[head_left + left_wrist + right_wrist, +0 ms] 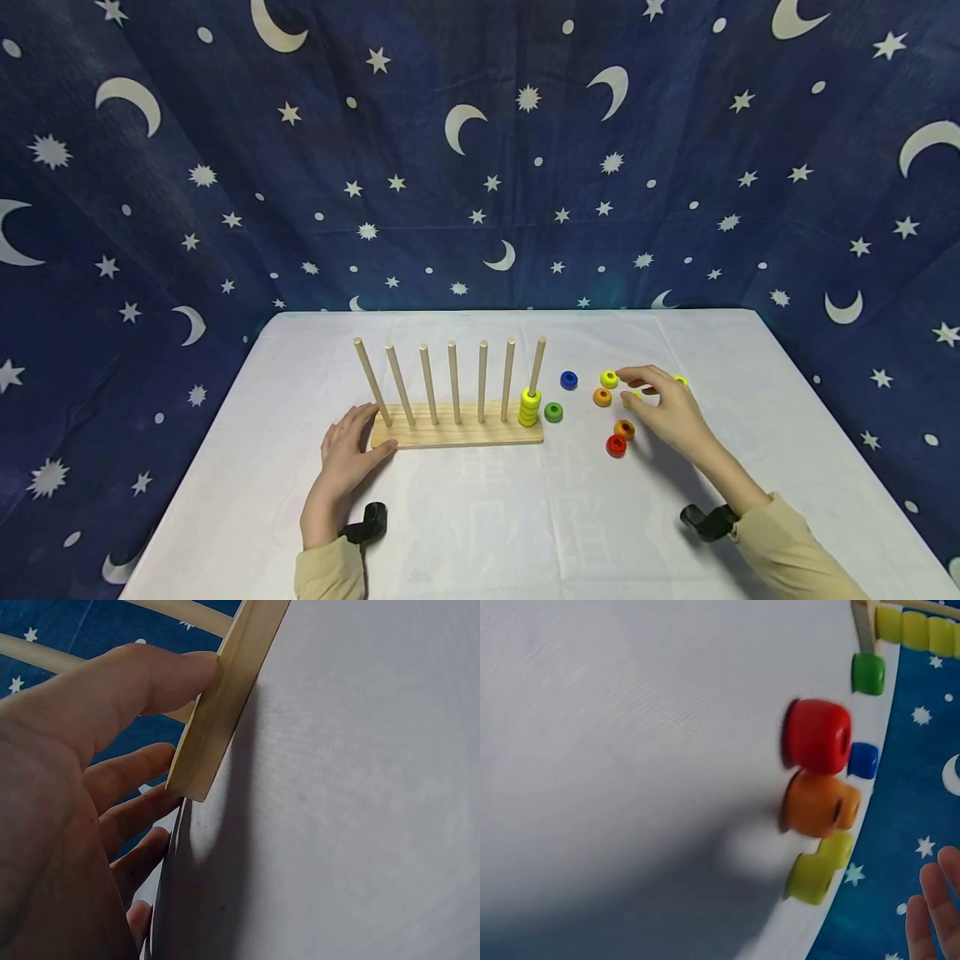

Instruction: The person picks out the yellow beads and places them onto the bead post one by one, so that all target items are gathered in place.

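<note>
A wooden stand [457, 435] with a row of upright pegs sits on the table. Several yellow rings [528, 408] are stacked on its rightmost peg. My left hand [348, 450] holds the stand's left end, the thumb on its front edge and the fingers round the far side. Over the loose rings hovers my right hand [671, 417], thumb and fingers apart and nothing between them. A yellow ring [632, 402] lies just under its fingertips, partly hidden; the right wrist view shows a yellow ring [810, 879] on the cloth, apart from the fingers.
Loose on the white table [480, 525] lie a blue ring [569, 381], a green ring [553, 412], a red ring [616, 447], two orange rings [602, 397] and another yellow ring [609, 379]. One more yellow ring [681, 380] shows behind the right hand. A starry blue cloth [420, 150] hangs behind.
</note>
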The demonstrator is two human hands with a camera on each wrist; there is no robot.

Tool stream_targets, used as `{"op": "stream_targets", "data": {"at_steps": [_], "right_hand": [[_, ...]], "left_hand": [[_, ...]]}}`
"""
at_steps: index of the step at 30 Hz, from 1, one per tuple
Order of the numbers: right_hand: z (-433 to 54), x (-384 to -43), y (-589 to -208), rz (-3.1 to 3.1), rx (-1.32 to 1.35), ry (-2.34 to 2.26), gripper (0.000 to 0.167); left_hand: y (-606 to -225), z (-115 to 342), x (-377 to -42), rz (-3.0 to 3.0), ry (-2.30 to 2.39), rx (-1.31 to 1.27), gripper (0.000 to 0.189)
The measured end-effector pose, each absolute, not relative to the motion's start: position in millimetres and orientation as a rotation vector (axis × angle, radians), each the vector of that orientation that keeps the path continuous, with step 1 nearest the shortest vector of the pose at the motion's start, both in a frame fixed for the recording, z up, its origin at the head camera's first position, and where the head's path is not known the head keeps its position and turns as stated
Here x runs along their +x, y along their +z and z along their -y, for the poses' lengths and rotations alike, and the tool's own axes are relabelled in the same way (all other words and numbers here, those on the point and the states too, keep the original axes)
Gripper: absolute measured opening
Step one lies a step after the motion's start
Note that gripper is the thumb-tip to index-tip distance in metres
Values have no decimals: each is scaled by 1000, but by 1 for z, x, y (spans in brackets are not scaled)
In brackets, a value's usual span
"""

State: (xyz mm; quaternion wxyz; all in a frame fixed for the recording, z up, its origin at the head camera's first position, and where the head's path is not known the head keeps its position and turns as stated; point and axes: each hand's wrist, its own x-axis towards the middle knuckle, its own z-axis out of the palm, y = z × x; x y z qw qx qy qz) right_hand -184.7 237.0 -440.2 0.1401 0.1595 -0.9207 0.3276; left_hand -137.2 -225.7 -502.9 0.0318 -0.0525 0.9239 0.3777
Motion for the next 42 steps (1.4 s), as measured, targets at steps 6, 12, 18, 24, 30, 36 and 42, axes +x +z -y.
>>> {"op": "stream_targets", "data": {"at_steps": [6, 12, 18, 24, 30, 36, 42], "right_hand": [[-248, -191, -449, 2710, 404, 923, 31], [-257, -195, -457, 2765, 367, 909, 33], [-265, -198, -464, 2839, 309, 933, 36], [-270, -200, -471, 2917, 269, 956, 40], [-272, -201, -477, 2979, 257, 961, 45], [-272, -204, -481, 2993, 259, 940, 46], [-268, -207, -483, 3006, 250, 902, 44]], "left_hand": [[-503, 226, -137, -2848, 1162, -164, 73], [-504, 225, -138, -2848, 1160, -170, 74], [-503, 225, -138, -2849, 1163, -162, 73], [-503, 225, -137, -2847, 1170, -157, 73], [-503, 225, -137, -2849, 1170, -155, 73], [-504, 226, -137, -2848, 1181, -151, 73], [-504, 226, -137, -2849, 1181, -154, 73]]}}
